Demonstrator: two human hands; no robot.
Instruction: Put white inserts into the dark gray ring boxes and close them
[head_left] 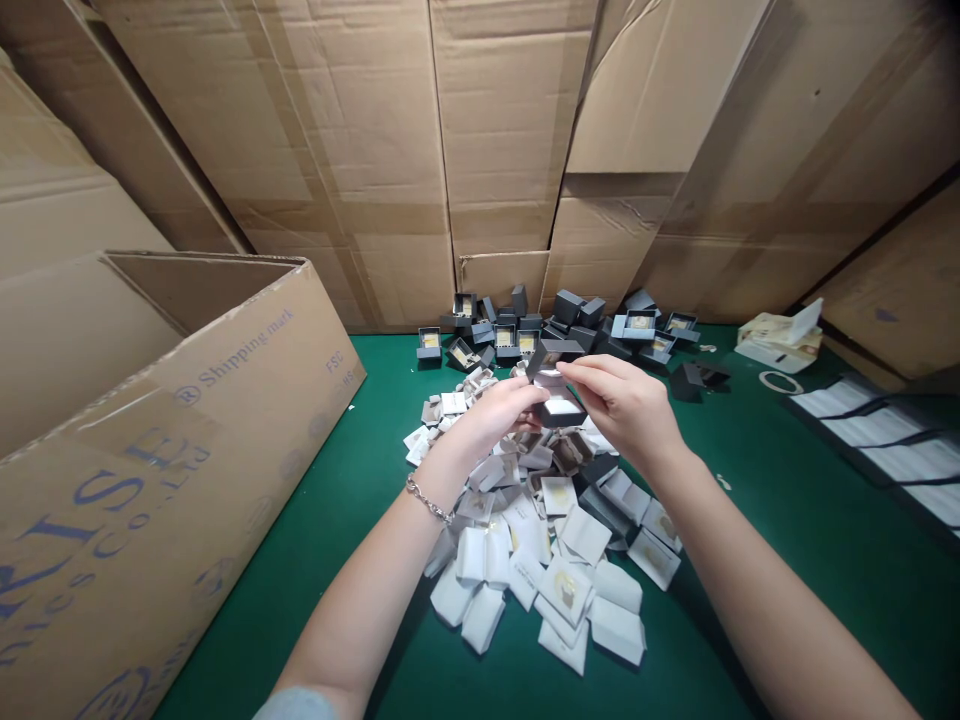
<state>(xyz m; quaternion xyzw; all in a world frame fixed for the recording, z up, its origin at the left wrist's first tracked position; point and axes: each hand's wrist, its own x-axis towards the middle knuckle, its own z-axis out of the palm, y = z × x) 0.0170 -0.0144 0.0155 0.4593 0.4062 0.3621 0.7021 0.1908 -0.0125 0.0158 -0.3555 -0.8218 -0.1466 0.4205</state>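
A small dark jewelry box (564,416) with a white inside and its lid raised is held up over the pile. My left hand (504,408), with a chain bracelet at the wrist, grips it from the left side. From the right, the fingertips of my right hand (619,400) are pinched together at the raised lid and inner face; whether they also hold a bit of lining cannot be seen. Under both hands lies a heap of white padded inserts (562,590), several with gold-coloured print. A few dark box parts (606,510) lie among them.
Several dark jewelry boxes (506,338), some open, stand along the back against cardboard walls (375,150). A large carton (187,480) takes up the left. On the right are a white-and-beige packet (780,338), a tape ring (781,382) and a dark tray of white pieces (877,430).
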